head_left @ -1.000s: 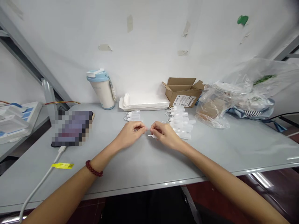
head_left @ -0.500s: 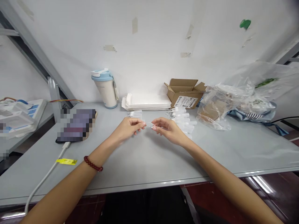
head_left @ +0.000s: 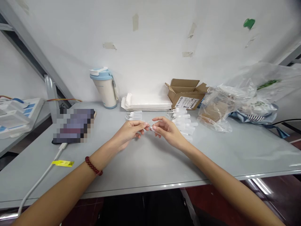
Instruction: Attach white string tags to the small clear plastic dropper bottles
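In the head view my left hand [head_left: 131,130] is closed, thumb and index finger pinching one side of a thin pale wire loop [head_left: 150,126]. My right hand [head_left: 166,130] meets it from the right, its thumb and fingers pinched on the loop's other side. Both hands are just above the grey table, fingertips almost touching. Whatever hangs from the loop is mostly hidden by the fingers. Behind my left hand lie a few small translucent plastic tubes [head_left: 136,116] with wire loops. Several more tubes [head_left: 182,116] of that kind lie in a heap beyond my right hand.
A flat white stack [head_left: 148,103] and an open cardboard box [head_left: 187,94] stand against the wall. To the left are a tumbler [head_left: 105,91] and a blurred phone [head_left: 74,125] with a white cable [head_left: 43,174]. Clear plastic bags [head_left: 218,108] occupy the right side of the grey table [head_left: 150,166].
My fingertips have come closer together around the loop. The left hand has shifted slightly down, uncovering more of the tubes behind it. The camera view has moved a little.
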A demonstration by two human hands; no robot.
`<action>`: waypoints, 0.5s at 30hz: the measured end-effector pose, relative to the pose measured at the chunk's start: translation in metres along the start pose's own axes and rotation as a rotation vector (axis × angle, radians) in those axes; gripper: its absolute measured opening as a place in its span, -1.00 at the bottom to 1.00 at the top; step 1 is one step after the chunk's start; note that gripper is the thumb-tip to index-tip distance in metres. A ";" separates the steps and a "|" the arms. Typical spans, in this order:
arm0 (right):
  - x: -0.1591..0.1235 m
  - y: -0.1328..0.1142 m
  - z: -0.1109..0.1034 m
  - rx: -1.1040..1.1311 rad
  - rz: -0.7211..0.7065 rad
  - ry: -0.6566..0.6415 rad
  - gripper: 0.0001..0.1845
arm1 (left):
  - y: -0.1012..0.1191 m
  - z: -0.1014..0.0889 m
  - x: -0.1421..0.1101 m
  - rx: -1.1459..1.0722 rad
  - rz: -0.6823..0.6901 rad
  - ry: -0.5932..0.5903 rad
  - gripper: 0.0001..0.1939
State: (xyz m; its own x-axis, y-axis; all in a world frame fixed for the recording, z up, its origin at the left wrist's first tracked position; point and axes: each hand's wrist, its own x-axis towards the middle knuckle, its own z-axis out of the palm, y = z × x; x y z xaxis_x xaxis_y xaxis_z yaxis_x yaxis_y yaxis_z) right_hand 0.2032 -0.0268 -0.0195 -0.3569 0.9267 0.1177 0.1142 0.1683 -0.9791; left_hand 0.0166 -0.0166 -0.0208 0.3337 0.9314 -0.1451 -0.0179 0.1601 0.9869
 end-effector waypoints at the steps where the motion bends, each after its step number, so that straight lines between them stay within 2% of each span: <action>1: 0.000 -0.001 0.000 0.002 0.006 0.000 -0.66 | 0.000 0.000 0.000 -0.012 -0.007 -0.001 -0.75; 9: -0.002 -0.004 0.000 0.043 0.046 -0.019 -0.62 | -0.004 -0.002 0.001 -0.116 -0.073 -0.019 -0.79; 15: -0.001 -0.005 0.001 0.047 0.062 -0.020 -0.61 | -0.003 -0.001 0.001 -0.061 -0.035 0.000 -0.73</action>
State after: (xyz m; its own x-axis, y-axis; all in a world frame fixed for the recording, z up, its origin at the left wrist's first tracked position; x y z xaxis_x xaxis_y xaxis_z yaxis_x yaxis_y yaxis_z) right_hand 0.2023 -0.0290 -0.0151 -0.3690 0.9279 0.0540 0.0929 0.0946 -0.9912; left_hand 0.0159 -0.0158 -0.0236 0.3351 0.9250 -0.1791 -0.0635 0.2119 0.9752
